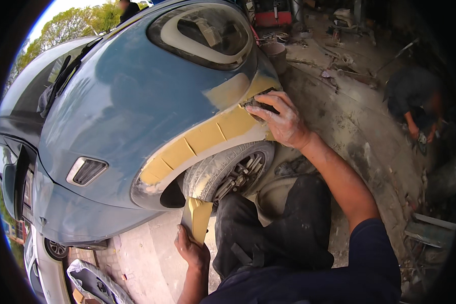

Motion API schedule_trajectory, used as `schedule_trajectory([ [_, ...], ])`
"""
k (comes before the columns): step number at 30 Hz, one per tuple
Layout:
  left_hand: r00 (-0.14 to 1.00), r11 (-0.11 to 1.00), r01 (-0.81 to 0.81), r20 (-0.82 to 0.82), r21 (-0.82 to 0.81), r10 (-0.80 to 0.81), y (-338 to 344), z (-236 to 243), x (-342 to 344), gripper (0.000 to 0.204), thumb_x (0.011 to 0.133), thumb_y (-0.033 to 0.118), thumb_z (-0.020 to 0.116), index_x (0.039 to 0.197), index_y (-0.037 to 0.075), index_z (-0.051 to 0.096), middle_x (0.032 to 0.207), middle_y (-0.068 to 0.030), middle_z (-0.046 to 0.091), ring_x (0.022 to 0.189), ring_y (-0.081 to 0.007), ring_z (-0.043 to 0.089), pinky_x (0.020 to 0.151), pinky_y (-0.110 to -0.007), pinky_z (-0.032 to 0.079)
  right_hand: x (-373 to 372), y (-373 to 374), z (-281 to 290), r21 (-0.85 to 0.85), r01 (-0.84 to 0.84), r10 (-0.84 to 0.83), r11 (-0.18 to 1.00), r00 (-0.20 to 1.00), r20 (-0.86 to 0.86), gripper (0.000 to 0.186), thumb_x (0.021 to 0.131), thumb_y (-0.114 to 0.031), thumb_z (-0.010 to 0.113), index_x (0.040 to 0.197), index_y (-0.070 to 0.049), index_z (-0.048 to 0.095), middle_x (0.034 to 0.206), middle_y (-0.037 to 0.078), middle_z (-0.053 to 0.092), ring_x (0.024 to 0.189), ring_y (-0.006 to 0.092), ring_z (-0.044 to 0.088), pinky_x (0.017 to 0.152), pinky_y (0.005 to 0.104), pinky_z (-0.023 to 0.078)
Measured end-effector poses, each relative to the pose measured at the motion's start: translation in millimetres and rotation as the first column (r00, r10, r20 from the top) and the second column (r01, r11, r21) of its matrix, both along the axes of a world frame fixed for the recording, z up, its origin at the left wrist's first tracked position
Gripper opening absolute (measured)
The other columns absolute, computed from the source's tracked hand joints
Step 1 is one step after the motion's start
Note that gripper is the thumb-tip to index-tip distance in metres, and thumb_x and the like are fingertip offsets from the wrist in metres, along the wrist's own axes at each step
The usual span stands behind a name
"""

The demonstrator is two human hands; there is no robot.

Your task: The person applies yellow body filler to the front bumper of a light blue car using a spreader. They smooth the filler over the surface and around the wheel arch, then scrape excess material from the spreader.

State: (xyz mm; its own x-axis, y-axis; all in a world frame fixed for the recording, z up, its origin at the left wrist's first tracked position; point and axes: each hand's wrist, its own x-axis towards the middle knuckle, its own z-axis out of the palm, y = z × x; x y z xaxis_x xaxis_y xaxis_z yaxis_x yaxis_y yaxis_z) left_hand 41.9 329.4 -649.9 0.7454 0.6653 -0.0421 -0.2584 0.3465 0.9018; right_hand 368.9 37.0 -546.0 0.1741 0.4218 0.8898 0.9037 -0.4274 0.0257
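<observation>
My right hand [285, 120] grips a dark spreader [266, 103], smeared with putty, against the car's front wheel arch near the bumper corner. A band of yellow body filler [200, 139], crossed by several ridges, runs along the arch of the blue-grey fender [111, 101]. Lower down, my left hand [190, 248] is closed around a flat mixing board [197, 219] with a coat of yellow filler on its face. The board's top edge is close to the dusty tyre [205, 176]; whether they touch I cannot tell. My palm hides part of the spreader.
Above the arch is the headlight [202, 33]; a side vent [87, 171] sits further back. A bucket [274, 54] and scattered debris lie beyond the bumper. Another person [414, 96] crouches at the right. A metal stand [430, 229] is at lower right, and a white car [48, 253] at lower left.
</observation>
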Motion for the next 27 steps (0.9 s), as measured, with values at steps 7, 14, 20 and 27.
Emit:
schedule_trajectory([
  [7,1.000,1.000,0.010,-0.013,0.027,-0.010,-5.6,2.8,11.1,0.043,0.118,0.037,0.053,0.115,-0.003,0.067,0.105,-0.0134,0.073,0.091,-0.0218,0.073,0.081,-0.036,0.059,-29.4,4.0,-44.9,0.048,0.121,-0.120,0.991,0.992,-0.035,0.045,0.093,-0.002,0.071,0.132,-0.020,0.084,0.132,0.008,0.068,0.122,0.0306,0.061,0.110,0.0474,0.053],
  [14,1.000,0.997,0.027,0.000,0.070,-0.027,-11.5,10.4,15.4,0.044,0.118,0.038,0.053,0.116,-0.003,0.068,0.104,-0.0138,0.073,0.089,-0.0232,0.073,0.078,-0.037,0.059,-60.2,23.6,-103.7,0.095,0.264,-0.264,0.960,0.965,-0.014,0.047,0.092,-0.009,0.073,0.135,-0.027,0.084,0.139,0.004,0.064,0.126,0.0266,0.061,0.122,0.0488,0.047],
  [20,0.991,0.995,0.104,0.079,-0.006,-0.103,-20.9,12.2,17.6,0.043,0.118,0.038,0.054,0.120,-0.003,0.069,0.109,-0.0141,0.075,0.095,-0.0236,0.074,0.083,-0.039,0.060,-115.7,14.0,-81.9,0.214,0.130,-0.071,0.968,0.962,-0.264,0.047,0.090,0.001,0.073,0.134,-0.014,0.082,0.133,0.012,0.070,0.120,0.0347,0.065,0.106,0.0486,0.056],
  [27,0.957,0.908,0.290,0.083,-0.302,-0.278,-60.7,24.8,33.6,0.047,0.118,0.044,0.048,0.137,0.004,0.066,0.118,-0.0113,0.079,0.096,-0.0261,0.075,0.081,-0.039,0.058,-196.7,36.8,-38.8,0.638,-0.185,0.637,0.748,0.469,-0.611,0.038,0.115,-0.005,0.056,0.152,0.002,0.063,0.142,0.014,0.067,0.128,0.0220,0.064,0.106,0.0334,0.053],
])
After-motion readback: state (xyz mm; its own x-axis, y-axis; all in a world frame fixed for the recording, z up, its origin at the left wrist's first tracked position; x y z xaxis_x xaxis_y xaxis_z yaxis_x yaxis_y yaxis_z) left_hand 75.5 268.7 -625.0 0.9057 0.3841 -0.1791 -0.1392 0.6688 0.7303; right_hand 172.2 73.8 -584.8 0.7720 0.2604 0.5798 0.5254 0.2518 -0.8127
